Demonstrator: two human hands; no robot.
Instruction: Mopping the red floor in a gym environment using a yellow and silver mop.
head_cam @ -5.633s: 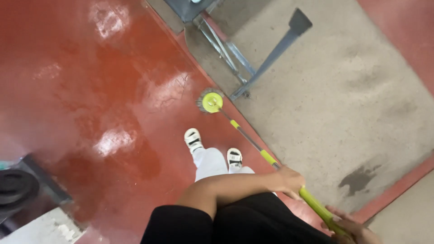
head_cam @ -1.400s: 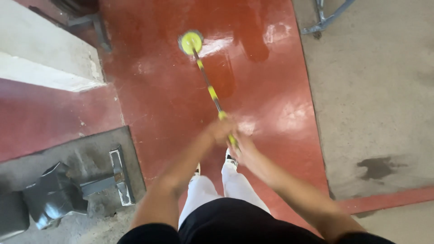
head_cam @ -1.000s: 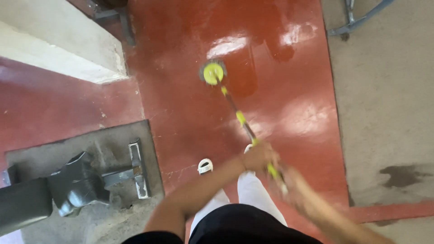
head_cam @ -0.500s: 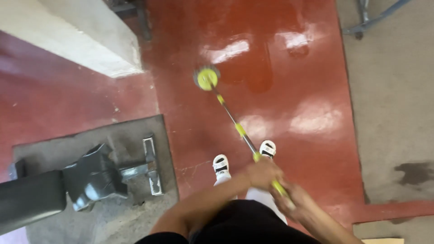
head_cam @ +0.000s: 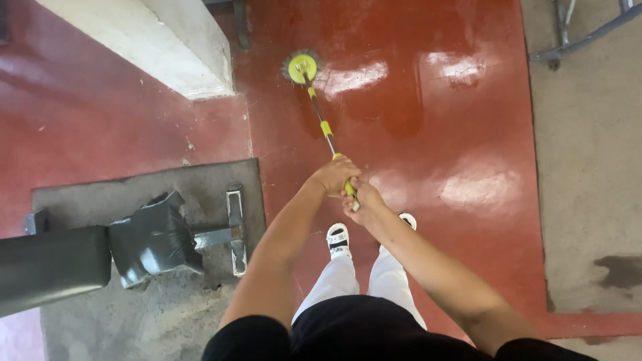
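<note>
Both arms out straight ahead, left hand (head_cam: pixel 332 176) just above right hand (head_cam: pixel 362 198), both wrapped tight round the mop handle (head_cam: pixel 326 132), knuckles touching. Handle's thin metal w/ yellow-green grip bands, running up and away to a round mop head (head_cam: pixel 302 67), yellow disc w/ grey fringe, flat on glossy wet-looking red floor (head_cam: pixel 428 134), near a pale concrete block (head_cam: pixel 167 40).

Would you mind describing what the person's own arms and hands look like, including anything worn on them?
Both arms are bare from the short black sleeves down. The left hand and the right hand are bare too: no gloves, and no watch, ring or band visible, though the picture is slightly blurred.
</note>
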